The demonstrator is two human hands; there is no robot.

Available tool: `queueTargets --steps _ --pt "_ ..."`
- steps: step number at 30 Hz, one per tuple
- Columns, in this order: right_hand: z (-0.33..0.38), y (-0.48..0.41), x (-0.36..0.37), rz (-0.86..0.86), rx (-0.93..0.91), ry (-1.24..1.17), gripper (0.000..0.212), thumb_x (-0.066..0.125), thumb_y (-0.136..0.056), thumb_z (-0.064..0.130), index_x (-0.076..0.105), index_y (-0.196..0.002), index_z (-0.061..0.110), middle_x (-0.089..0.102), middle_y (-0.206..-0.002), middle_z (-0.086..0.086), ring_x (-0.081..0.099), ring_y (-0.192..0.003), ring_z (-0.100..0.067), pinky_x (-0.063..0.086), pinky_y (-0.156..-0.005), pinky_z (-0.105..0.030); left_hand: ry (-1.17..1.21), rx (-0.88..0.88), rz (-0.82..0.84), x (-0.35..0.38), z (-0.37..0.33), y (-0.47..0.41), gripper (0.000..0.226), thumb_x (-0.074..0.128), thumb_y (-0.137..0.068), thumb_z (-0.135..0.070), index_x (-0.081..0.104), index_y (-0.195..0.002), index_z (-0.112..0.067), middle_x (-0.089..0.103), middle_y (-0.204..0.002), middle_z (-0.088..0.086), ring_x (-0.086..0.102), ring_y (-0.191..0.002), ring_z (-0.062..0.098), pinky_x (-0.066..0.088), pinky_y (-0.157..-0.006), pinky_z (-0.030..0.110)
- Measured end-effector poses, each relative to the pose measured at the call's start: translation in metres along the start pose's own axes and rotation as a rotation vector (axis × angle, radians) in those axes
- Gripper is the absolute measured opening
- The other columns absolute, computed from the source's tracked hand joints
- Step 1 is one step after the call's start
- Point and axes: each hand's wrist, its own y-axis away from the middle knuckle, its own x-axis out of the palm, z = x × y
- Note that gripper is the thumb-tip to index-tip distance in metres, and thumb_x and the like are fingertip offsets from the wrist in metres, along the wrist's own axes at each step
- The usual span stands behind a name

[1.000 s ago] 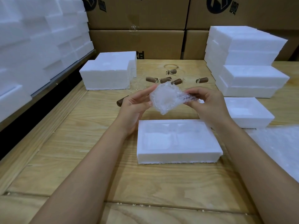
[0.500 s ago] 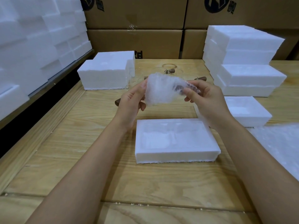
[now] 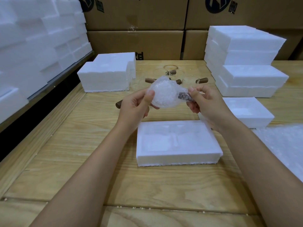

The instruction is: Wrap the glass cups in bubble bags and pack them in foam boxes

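Note:
A glass cup wrapped in a bubble bag (image 3: 164,93) is held in the air above the wooden table. My left hand (image 3: 136,107) pinches the bag's left edge with thumb and fingers. My right hand (image 3: 206,102) grips the cup's brown handle (image 3: 184,97) through the bag. Below them lies an open foam box (image 3: 177,143) with two moulded hollows, nothing in it. Several bare glass cups with brown handles (image 3: 170,74) stand farther back on the table.
Foam boxes are stacked at the right (image 3: 244,59), with one more foam piece (image 3: 246,110) beside my right hand. A foam block (image 3: 108,74) sits at the back left. Bubble bags (image 3: 285,145) lie at the right edge. Cardboard cartons (image 3: 136,43) line the back.
Both hands turned the wrapped cup and lifted it slightly, then brought it a little lower; the handle end now points right into my right hand.

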Motion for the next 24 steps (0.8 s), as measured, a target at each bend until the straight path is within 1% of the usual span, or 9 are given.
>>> queueTargets --steps 3,5,9,12,14,16,18,21,24 --pt "-0.004 -0.001 -0.001 0.013 0.045 -0.025 0.019 0.054 -0.096 0.031 0.05 -0.084 0.017 0.056 -0.049 0.009 0.049 -0.052 -0.01 0.04 -0.052 -0.019 0.042 -0.031 0.005 0.001 0.0 0.001 0.029 0.053 -0.092 -0.034 0.07 -0.074 -0.02 0.069 -0.063 -0.003 0.043 -0.04 0.006 0.03 -0.038 0.014" --pt "-0.005 -0.001 -0.001 0.018 0.055 -0.024 0.02 0.054 -0.095 0.032 0.05 -0.083 0.018 0.057 -0.049 0.01 0.049 -0.054 -0.011 0.04 -0.054 -0.021 0.065 -0.054 0.009 0.002 -0.001 0.002 0.028 0.055 -0.087 -0.038 0.071 -0.071 -0.021 0.07 -0.064 -0.001 0.046 -0.04 0.007 0.029 -0.038 0.014" --pt "-0.003 -0.001 -0.002 0.013 0.033 -0.014 0.019 0.053 -0.096 0.031 0.049 -0.083 0.017 0.059 -0.052 0.009 0.05 -0.051 -0.006 0.042 -0.053 -0.017 0.085 -0.075 0.036 -0.002 -0.002 0.002 0.024 0.052 -0.095 -0.02 0.067 -0.093 -0.003 0.065 -0.062 -0.011 0.057 -0.045 0.01 0.033 -0.036 0.016" --pt "0.0 0.001 -0.003 0.013 -0.011 -0.024 0.016 0.051 -0.097 0.026 0.049 -0.085 0.016 0.061 -0.053 0.009 0.05 -0.049 -0.003 0.04 -0.05 -0.012 0.173 -0.104 0.053 -0.003 -0.008 0.003 0.019 0.062 -0.089 -0.022 0.066 -0.107 -0.017 0.069 -0.071 -0.007 0.065 -0.049 0.017 0.04 -0.037 0.019" --pt "0.003 0.002 -0.004 0.03 -0.036 -0.035 0.014 0.051 -0.097 0.024 0.049 -0.085 0.017 0.062 -0.056 0.009 0.05 -0.05 -0.003 0.04 -0.051 -0.012 0.241 -0.133 0.045 -0.006 -0.01 0.003 0.028 0.064 -0.084 -0.021 0.067 -0.111 -0.025 0.072 -0.078 0.001 0.068 -0.054 0.023 0.044 -0.04 0.021" --pt "0.005 0.003 -0.005 0.037 -0.059 -0.068 0.013 0.053 -0.097 0.02 0.049 -0.084 0.018 0.063 -0.062 0.005 0.05 -0.05 -0.003 0.04 -0.051 -0.013 0.314 -0.179 0.066 -0.01 -0.013 0.002 0.033 0.061 -0.082 -0.023 0.067 -0.115 -0.024 0.073 -0.093 0.009 0.071 -0.062 0.027 0.049 -0.044 0.023" --pt "0.007 0.003 -0.006 0.045 -0.087 -0.1 0.012 0.054 -0.095 0.015 0.049 -0.085 0.018 0.063 -0.066 0.002 0.05 -0.05 -0.003 0.039 -0.051 -0.014 0.368 -0.223 0.109 -0.014 -0.018 0.002 0.04 0.067 -0.08 -0.033 0.064 -0.118 -0.021 0.072 -0.103 0.012 0.072 -0.071 0.03 0.053 -0.05 0.024" --pt "0.008 0.006 -0.007 0.113 -0.124 -0.121 0.011 0.058 -0.091 0.014 0.05 -0.084 0.018 0.065 -0.065 0.006 0.047 -0.053 -0.008 0.037 -0.052 -0.018 0.362 -0.251 0.162 -0.018 -0.025 0.003 0.08 0.087 -0.054 -0.053 0.059 -0.122 -0.02 0.07 -0.107 0.011 0.07 -0.077 0.028 0.056 -0.056 0.027" --pt "0.009 0.013 -0.01 0.215 -0.123 -0.163 0.015 0.063 -0.08 0.023 0.05 -0.083 0.016 0.067 -0.066 0.003 0.044 -0.054 -0.011 0.036 -0.052 -0.019 0.28 -0.25 0.252 -0.028 -0.032 0.003 0.081 0.092 -0.049 -0.046 0.06 -0.12 -0.023 0.07 -0.105 0.004 0.068 -0.084 0.021 0.056 -0.059 0.026"
